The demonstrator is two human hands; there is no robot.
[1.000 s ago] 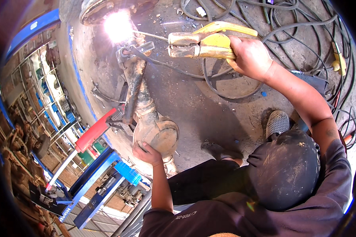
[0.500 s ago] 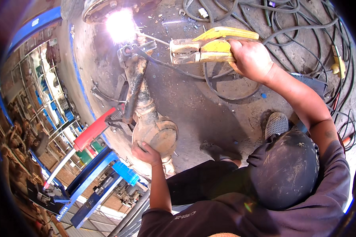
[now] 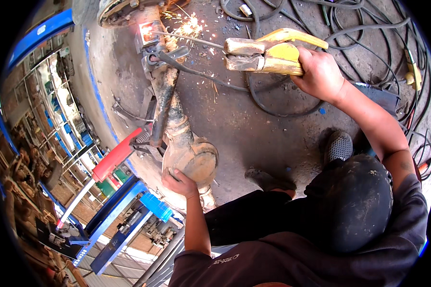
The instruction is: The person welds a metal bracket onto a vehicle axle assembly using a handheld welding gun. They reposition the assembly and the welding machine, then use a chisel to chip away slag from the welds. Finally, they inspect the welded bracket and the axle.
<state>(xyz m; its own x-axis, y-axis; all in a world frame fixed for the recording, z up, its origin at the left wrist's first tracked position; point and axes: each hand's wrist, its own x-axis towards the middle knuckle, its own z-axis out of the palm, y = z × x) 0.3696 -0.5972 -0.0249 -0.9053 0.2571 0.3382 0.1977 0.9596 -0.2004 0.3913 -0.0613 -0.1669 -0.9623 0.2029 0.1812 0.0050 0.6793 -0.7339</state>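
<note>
My right hand [image 3: 321, 76] is closed round the yellow handle of a welding electrode holder [image 3: 282, 52]. A thin electrode [image 3: 191, 40] reaches left from its jaws to a glowing orange spot on a small bracket [image 3: 146, 34]. Sparks [image 3: 190, 26] scatter beside that spot. The bracket is on a rusty axle tube [image 3: 165, 95], which runs down to a round axle housing [image 3: 198, 162]. Against the housing's lower left rim, my left hand [image 3: 181, 184] grips the metal, its fingers partly hidden. A dark cable [image 3: 201, 74] ends at a metal piece on the tube.
A red jack-like tool [image 3: 114, 155] with a pale handle stands left of the axle. Behind it are a blue frame [image 3: 111, 205] and shelving [image 3: 57, 110]. Cables [image 3: 354, 43] lie coiled on the floor at upper right, near another yellow-handled tool [image 3: 413, 76]. My bent knee [image 3: 357, 205] is at lower right.
The white glare at the bracket has given way to an orange glow and flying sparks. My right hand and the holder have shifted slightly right. My left hand stays on the housing.
</note>
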